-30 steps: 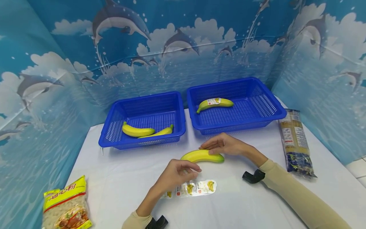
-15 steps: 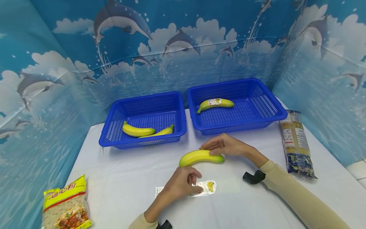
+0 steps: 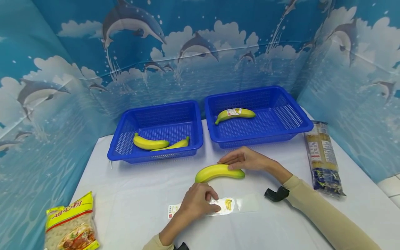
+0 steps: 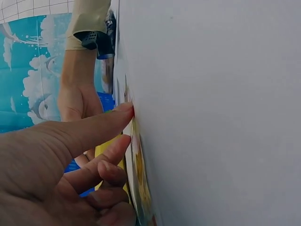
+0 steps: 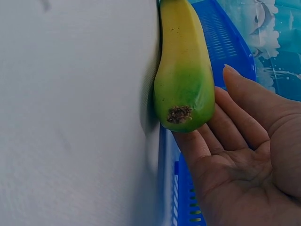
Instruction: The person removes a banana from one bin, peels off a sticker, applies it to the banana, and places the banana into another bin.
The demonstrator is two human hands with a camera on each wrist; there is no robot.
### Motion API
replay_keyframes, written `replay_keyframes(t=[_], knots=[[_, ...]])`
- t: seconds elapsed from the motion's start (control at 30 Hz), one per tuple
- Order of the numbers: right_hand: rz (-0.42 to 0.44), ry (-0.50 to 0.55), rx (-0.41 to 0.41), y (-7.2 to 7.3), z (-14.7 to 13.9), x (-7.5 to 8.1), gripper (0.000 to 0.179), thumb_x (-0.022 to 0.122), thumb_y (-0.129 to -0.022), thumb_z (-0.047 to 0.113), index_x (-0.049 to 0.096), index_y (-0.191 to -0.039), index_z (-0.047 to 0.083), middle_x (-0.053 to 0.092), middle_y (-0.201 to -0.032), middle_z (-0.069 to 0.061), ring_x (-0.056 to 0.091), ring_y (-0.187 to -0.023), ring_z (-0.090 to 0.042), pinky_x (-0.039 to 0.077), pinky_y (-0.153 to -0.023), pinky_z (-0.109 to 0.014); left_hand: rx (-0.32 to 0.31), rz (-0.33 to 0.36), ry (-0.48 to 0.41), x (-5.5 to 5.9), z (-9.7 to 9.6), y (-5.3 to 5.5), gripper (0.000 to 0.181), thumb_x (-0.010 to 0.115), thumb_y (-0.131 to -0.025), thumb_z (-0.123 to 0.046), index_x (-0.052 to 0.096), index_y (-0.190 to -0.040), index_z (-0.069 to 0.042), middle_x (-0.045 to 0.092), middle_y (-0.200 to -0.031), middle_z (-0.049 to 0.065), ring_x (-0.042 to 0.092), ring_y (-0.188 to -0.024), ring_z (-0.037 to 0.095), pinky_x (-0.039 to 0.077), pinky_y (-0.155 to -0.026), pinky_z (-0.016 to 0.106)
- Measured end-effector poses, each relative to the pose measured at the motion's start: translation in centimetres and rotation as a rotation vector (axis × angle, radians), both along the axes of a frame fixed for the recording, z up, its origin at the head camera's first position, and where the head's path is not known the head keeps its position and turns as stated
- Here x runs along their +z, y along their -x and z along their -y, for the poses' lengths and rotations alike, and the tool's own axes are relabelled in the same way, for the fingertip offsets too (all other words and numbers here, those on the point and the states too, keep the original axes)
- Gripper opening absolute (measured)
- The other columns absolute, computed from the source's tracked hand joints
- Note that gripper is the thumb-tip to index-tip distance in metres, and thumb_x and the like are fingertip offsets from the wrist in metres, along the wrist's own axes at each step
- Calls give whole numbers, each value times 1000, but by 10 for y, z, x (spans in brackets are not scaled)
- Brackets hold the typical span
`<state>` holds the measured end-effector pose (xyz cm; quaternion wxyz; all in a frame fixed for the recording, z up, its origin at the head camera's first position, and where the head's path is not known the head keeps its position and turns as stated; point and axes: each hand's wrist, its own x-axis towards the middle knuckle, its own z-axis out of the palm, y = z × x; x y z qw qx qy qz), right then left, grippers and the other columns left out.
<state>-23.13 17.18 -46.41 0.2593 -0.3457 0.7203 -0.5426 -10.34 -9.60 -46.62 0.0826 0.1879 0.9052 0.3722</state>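
In the head view, a yellow banana (image 3: 215,172) with a green end lies on the white table. My right hand (image 3: 247,160) is at its right end; in the right wrist view the fingers (image 5: 230,125) reach behind the green end, and the thumb stands apart from it. My left hand (image 3: 198,201) is over a strip of banana stickers (image 3: 225,205) in front of the banana. In the left wrist view the thumb (image 4: 106,123) touches the sticker strip (image 4: 139,165); the forefinger is close by, with a gap between the tips. The hand hides the strip's middle.
Behind stand two blue baskets: the left basket (image 3: 156,107) holds two bananas (image 3: 150,143), the right basket (image 3: 262,139) a banana bearing a sticker (image 3: 234,114). A yellow-topped food bag (image 3: 71,222) lies front left, a long noodle packet (image 3: 323,156) at the right.
My left hand has come down from the banana's left end to the sticker strip, its thumb and forefinger now on it. The right hand has stayed at the banana.
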Motion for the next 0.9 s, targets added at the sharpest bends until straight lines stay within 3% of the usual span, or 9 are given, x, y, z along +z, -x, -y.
replay_keyframes(t=[0.3,0.53,0.77,0.9], knots=[[-16,2,11,0,1,-1,39,70,-104,4,65,-141,-7,68,-142,-23,63,-135,-41,56,-108,-32,48,-79,101,8,-5,-11,26,101,-71,-15,80,-85,-12,56,-77,-8,48,-71,2,45,-64,22],[-12,-1,12,2,0,-1,42,73,-102,4,65,-142,-7,68,-142,-23,63,-135,-41,56,-108,-33,50,-76,86,9,-6,-11,23,101,-70,-13,80,-81,-14,56,-74,-8,47,-70,1,44,-64,21],[93,34,13,2,1,-1,54,80,-93,-5,62,-143,-11,63,-146,-28,59,-138,-47,55,-110,-37,24,-78,64,6,-4,-10,22,99,-72,-12,78,-77,-15,55,-72,-10,47,-68,0,44,-61,22],[107,39,12,1,2,-1,57,81,-90,-7,61,-143,-11,63,-146,-29,58,-139,-48,54,-111,-38,0,-76,57,5,-4,-9,21,99,-74,-14,78,-77,-16,56,-73,-11,48,-68,-1,45,-61,23]])
